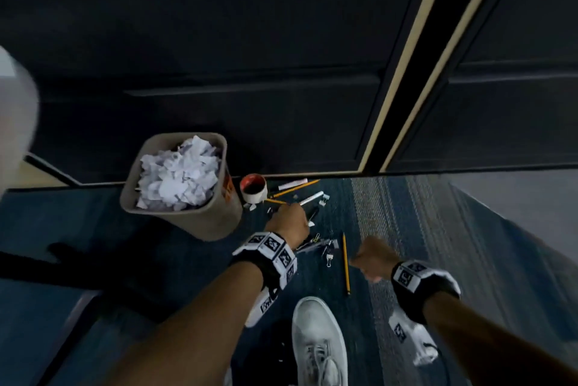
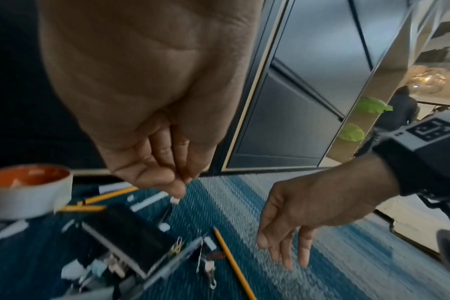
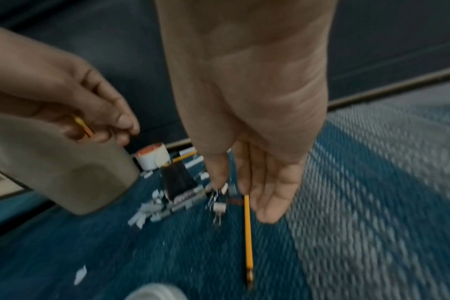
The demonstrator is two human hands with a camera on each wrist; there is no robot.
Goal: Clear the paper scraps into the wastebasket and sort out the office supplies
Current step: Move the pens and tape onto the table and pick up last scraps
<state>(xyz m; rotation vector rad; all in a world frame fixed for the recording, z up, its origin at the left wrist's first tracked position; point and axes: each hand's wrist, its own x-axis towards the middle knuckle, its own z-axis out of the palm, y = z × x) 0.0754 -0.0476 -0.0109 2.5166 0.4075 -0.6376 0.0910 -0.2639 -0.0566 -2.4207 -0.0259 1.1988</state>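
Left hand (image 1: 289,223) pinches white paper scrap (image 2: 174,200) — ribbed blue carpet (image 1: 416,260) below.

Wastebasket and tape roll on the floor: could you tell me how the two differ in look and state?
The wastebasket is much the larger; the tape roll stands low beside its base.
The wastebasket is beige with a rounded-square mouth; the tape roll is round and white with an orange core.
The wastebasket is heaped with crumpled paper; the tape roll's centre looks dark and hollow.
Both stand on the blue carpet by the dark wall.
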